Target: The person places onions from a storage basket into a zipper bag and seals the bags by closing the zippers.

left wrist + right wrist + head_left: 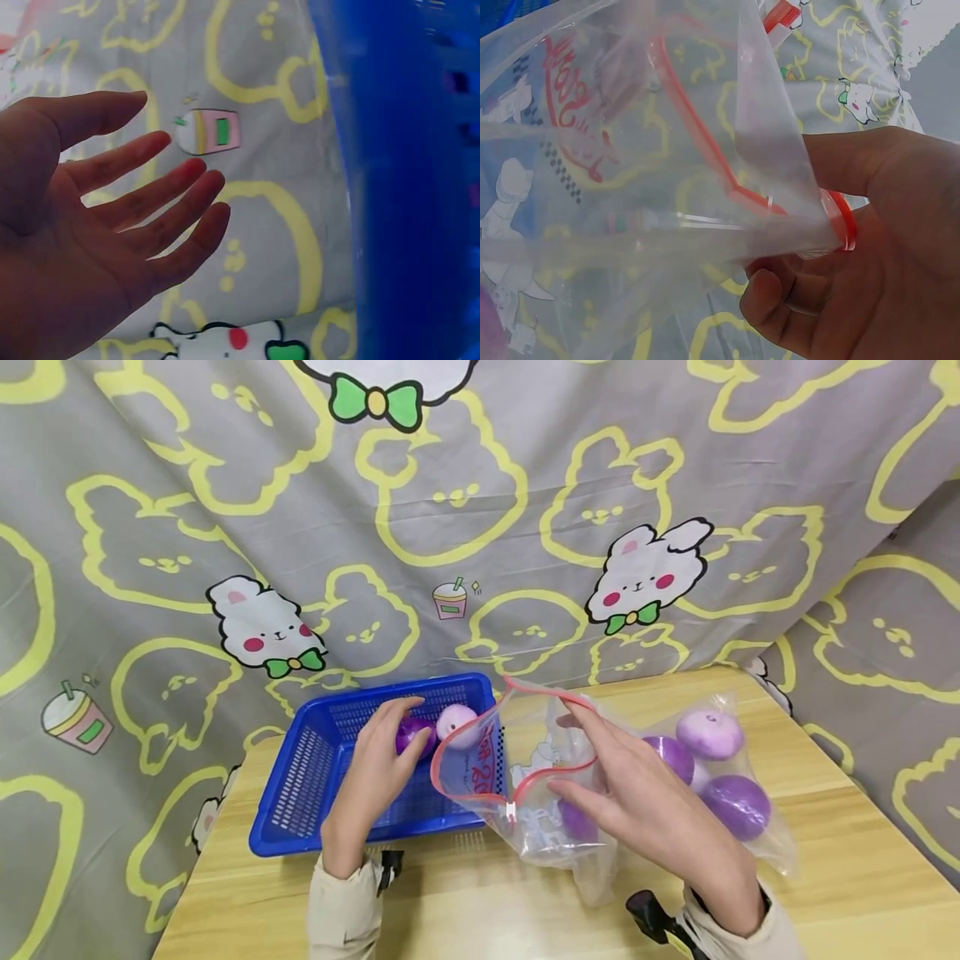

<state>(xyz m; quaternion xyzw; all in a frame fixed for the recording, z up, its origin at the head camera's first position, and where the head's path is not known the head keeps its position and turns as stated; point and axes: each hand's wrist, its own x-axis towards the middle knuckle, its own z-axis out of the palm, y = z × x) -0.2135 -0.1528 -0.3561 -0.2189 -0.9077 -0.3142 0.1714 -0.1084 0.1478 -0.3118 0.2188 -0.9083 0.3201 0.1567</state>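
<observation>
My left hand [378, 768] reaches over the blue plastic basket [296, 843], fingers loosely bent and apart beside a dark purple ball-shaped thing [415, 737]. In the left wrist view the spread fingers [184, 259] have nothing between them. A paler purple round thing [456, 725] lies behind it in the basket. With the right hand [648, 797] I grip the edge of a clear zip bag [543, 847], its red-trimmed mouth gaping toward the basket. Cartoon dinosaurs [514, 202] are printed on the bag. Inside it a purple round thing [577, 820] shows through.
Clear plastic right of the right hand covers several purple round things [738, 807]; I cannot tell whether it is the same bag. The wooden table [847, 860] meets a patterned grey cloth [517, 518] behind.
</observation>
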